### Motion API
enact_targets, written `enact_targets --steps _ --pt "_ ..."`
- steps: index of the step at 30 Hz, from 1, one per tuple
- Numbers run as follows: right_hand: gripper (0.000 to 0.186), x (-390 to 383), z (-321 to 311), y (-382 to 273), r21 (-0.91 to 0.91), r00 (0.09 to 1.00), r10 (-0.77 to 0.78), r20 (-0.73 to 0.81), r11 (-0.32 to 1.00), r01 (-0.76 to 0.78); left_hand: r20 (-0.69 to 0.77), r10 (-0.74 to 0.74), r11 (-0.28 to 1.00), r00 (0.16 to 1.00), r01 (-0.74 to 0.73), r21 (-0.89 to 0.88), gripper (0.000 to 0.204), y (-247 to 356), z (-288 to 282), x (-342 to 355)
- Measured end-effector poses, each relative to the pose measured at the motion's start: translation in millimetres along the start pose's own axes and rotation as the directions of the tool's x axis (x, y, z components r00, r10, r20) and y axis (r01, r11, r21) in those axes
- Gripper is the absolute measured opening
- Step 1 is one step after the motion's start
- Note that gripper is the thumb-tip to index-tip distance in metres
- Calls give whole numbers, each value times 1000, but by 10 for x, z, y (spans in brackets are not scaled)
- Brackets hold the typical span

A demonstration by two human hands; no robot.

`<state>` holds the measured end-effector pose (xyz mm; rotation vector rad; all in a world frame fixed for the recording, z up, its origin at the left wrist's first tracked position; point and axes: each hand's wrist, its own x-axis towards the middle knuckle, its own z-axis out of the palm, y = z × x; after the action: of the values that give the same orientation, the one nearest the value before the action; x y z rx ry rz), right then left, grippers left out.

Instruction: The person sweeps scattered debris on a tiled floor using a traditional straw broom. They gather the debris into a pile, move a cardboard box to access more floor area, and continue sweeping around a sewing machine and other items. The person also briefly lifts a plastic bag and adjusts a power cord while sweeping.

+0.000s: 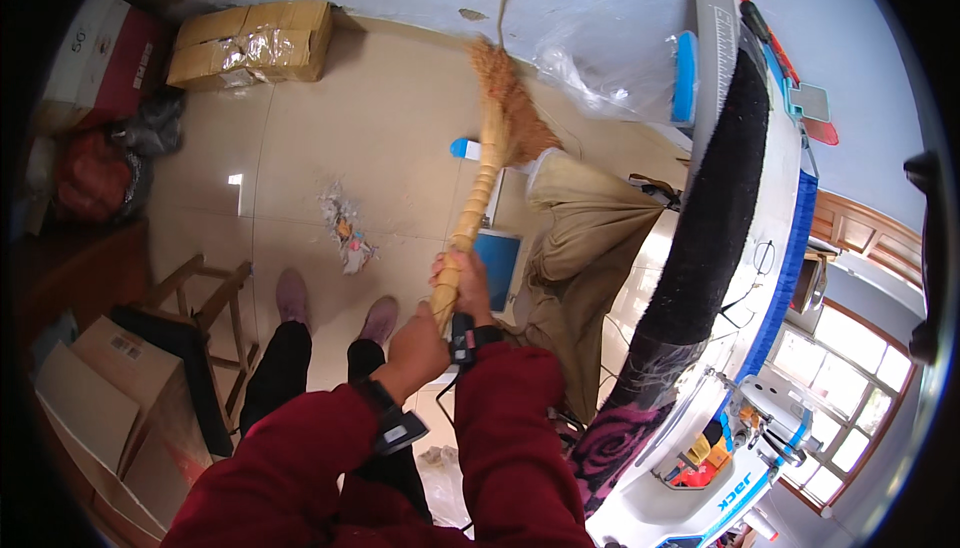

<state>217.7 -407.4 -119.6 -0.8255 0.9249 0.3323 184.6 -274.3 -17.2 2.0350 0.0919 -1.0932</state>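
Both my hands are wrapped round the pale, ribbed handle of a broom (477, 203). My left hand (418, 353) is closed near the handle's end, and my right hand (465, 283) is closed a little farther up. The broom's reddish-brown bristles (520, 118) are at the far wall, next to hanging olive cloth (580, 233). A small heap of scraps and lint (347, 228) lies on the tiled floor, left of the broom and apart from it. Beside the handle are a blue-and-white object (465, 149) and a flat blue panel (497, 260).
A sewing machine (745, 458) stands on a table at the right, its near edge covered by dark fabric (700, 238). At the left are a wooden stool (205, 308), an opened carton (120, 398) and bags (95, 173). A taped cardboard box (250, 43) sits by the far wall.
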Motion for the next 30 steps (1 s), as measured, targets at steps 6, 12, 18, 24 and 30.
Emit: enact_targets --steps 6,12,18,24,30 --pt "25 -637 874 725 -61 983 -4 182 998 15 -133 -38 999 990 33 -38 55 -549 -537 -898" --pt "31 -1497 1523 1259 -26 973 86 215 996 -83 -154 -40 993 987 21 -120 62 -975 -865 -2020" --pt "27 -1611 1369 1164 -80 987 -31 160 996 44 -109 41 983 993 -60 -171 68 -1011 -746 -2000" --pt "23 -1387 817 855 -4 998 -69 14 998 69 -25 193 981 981 -193 11 71 -882 -527 -1552" --pt "22 -1480 689 847 63 990 -52 -132 996 61 91 112 953 990 -133 272 75 -807 -481 -1537"
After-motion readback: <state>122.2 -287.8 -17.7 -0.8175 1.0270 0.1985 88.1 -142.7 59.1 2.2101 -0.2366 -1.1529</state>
